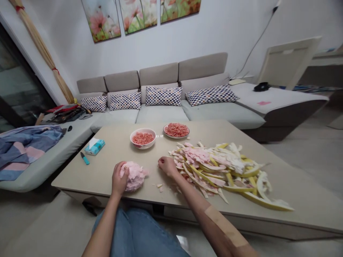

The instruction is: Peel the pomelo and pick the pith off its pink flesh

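Note:
My left hand (119,178) is wrapped around the left side of a peeled pomelo (134,176), a pale pink, ragged ball resting at the table's near edge. My right hand (166,166) is apart from the fruit, over the table by the left end of a heap of pomelo peel (214,166). Its fingers are curled together, and whatever may be in them is too small to make out. A few small peel scraps (160,186) lie between the two hands.
Beyond my hands stand a white bowl (143,145) and a plate (176,136), both full of red pomelo flesh. A tissue pack (95,147) and a teal-handled knife (85,158) lie on the left of the table (115,137). A long sofa (163,113) runs behind.

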